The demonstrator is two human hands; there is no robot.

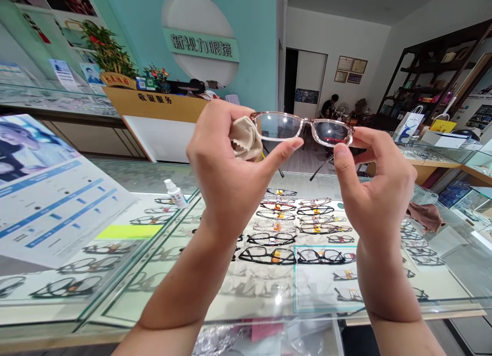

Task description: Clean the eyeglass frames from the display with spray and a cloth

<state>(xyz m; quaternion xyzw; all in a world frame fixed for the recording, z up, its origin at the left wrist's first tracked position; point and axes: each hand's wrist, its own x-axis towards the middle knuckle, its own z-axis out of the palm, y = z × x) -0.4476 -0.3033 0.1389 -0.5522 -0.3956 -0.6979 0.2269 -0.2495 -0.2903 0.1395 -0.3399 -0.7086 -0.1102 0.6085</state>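
Note:
A pair of eyeglasses point(307, 121) with a clear, pinkish frame is held up in front of me, its temples unfolded and pointing away. My left hand point(226, 166) grips the left end of the frame and also has a beige cleaning cloth point(246, 140) bunched in its fingers. The left thumb lies along the lower rim of the left lens. At the other end, my right hand point(369, 182) pinches the frame's corner between thumb and fingers. Red lettering shows on the right lens. Both hands are above the glass display case point(265, 307).
Rows of eyeglasses point(267, 255) lie inside the case below. On the glass top are a white spray bottle point(176, 193), a printed leaflet stand point(57, 192) and a brown cloth point(426, 215). A cashier counter point(161, 115) stands behind; a person point(329, 106) sits far back.

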